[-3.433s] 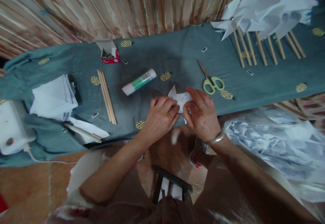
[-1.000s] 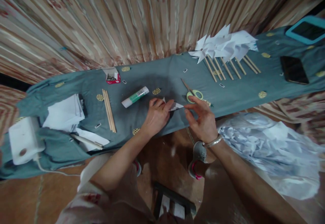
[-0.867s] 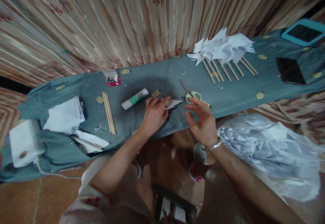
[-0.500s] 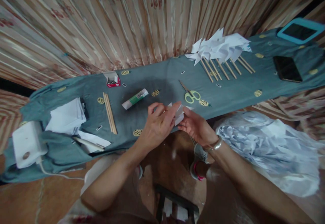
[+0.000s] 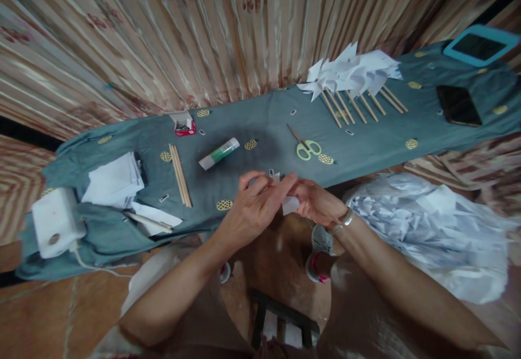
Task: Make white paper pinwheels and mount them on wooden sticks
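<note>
Both hands meet at the table's front edge around a small piece of folded white paper (image 5: 290, 205). My left hand (image 5: 254, 201) is closed on it from the left, its fingers reaching across the top. From the right, my right hand (image 5: 319, 200), with a silver bangle at the wrist, grips the same paper; the fingers cover most of it. Just beyond the hands lie green-handled scissors (image 5: 308, 149). A glue stick (image 5: 219, 153) rests to their left, and farther left are several thin wooden sticks (image 5: 180, 177).
Finished paper pinwheels (image 5: 354, 74) on sticks lie at the back right, near a phone (image 5: 459, 105) and a blue-framed tablet (image 5: 480, 45). At left are stacked paper (image 5: 114, 181), a red box of pins (image 5: 185, 124) and a white power box (image 5: 57, 223). A plastic bag (image 5: 431, 228) of paper stands at right.
My right hand has curled further around the folded paper, and less of the paper shows between the fingers. The camera view has shifted slightly.
</note>
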The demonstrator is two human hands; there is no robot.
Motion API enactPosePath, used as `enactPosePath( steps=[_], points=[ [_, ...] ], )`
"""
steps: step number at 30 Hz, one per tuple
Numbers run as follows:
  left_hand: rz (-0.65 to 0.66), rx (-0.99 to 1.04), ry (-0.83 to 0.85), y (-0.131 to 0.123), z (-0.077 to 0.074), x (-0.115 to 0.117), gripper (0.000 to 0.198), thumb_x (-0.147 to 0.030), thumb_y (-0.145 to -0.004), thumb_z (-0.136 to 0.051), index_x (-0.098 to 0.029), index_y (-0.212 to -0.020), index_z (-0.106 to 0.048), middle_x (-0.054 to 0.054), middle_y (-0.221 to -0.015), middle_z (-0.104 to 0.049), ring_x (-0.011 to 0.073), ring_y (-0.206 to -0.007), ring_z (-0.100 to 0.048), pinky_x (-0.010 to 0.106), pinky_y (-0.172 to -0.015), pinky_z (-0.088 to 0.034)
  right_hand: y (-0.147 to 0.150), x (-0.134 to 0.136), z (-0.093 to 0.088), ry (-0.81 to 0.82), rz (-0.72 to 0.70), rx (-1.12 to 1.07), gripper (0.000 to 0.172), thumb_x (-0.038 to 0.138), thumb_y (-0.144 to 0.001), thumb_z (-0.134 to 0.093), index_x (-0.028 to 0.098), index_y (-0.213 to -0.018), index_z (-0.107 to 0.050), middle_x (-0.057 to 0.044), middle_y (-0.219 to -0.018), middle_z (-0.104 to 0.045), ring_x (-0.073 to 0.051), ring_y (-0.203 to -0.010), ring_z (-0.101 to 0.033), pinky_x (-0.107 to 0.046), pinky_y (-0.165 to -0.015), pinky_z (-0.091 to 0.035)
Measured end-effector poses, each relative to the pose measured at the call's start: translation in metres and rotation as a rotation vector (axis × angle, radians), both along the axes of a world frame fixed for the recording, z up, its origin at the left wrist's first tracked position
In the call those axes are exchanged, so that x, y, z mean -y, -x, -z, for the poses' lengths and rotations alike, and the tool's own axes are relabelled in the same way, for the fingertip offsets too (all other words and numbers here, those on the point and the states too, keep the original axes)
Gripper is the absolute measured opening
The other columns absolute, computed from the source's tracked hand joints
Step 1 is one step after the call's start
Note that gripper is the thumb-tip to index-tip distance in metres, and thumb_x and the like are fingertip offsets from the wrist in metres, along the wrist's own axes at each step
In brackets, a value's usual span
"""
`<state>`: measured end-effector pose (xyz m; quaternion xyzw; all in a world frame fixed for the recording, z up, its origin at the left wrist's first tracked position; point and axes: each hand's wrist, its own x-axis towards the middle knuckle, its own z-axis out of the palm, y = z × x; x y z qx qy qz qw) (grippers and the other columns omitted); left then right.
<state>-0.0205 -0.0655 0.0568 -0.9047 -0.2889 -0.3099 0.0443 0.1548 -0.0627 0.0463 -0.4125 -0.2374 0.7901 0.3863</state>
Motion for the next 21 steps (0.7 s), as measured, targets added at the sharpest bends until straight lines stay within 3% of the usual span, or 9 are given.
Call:
enactPosePath(
  steps=[8,13,18,21],
  points=[
    [0.037,0.024,-0.021,0.0048,-0.0041,0.0028,0.063,-0.004,-0.090,-0.049,-0.012,-0.148,-0.025,0.002,-0.085,-0.067,0.0157,-0.086,-0.058,0.037,-0.098,-0.038,0.0006,0.0008,0.0021,-0.035,-0.042,-0.012,0.019,0.022,-0.061,-0.078,0.015,-0.077,-0.070,-0.003,-0.076,-0.073,-0.011,-0.068,-0.064,-0.020,-0.064,-0.053],
    [0.045,0.022,-0.016,0.0069,-0.0067,0.0029,0.058,-0.008,-0.087,-0.056,-0.012,-0.142,-0.038,0.002,-0.083,-0.068,0.0168,-0.086,-0.058,0.039,-0.098,-0.037,0.0013,0.0013,0.0001,-0.011,-0.059,-0.030,0.019,0.024,-0.061,-0.080,0.014,-0.073,-0.069,-0.001,-0.068,-0.070,-0.011,-0.063,-0.063,-0.020,-0.059,-0.053],
    [0.043,0.026,0.029,0.0068,-0.0082,0.0025,0.053,-0.017,-0.088,-0.055,-0.015,-0.139,-0.043,0.006,-0.094,-0.072,0.0212,-0.098,-0.060,0.042,-0.099,-0.034,0.0021,-0.0001,-0.0012,-0.015,0.003,-0.053,0.014,0.019,-0.064,-0.076,0.014,-0.076,-0.070,0.000,-0.070,-0.071,-0.010,-0.063,-0.063,-0.021,-0.061,-0.052],
    [0.072,0.041,0.060,0.0076,-0.0096,0.0023,0.056,-0.033,-0.088,-0.058,-0.013,-0.139,-0.043,0.011,-0.107,-0.072,0.0249,-0.110,-0.058,0.044,-0.103,-0.030,0.0033,-0.0013,-0.0019,-0.019,0.020,-0.063,0.012,0.018,-0.065,-0.074,0.015,-0.076,-0.070,0.001,-0.070,-0.070,-0.010,-0.060,-0.061,-0.021,-0.059,-0.051]
  ],
)
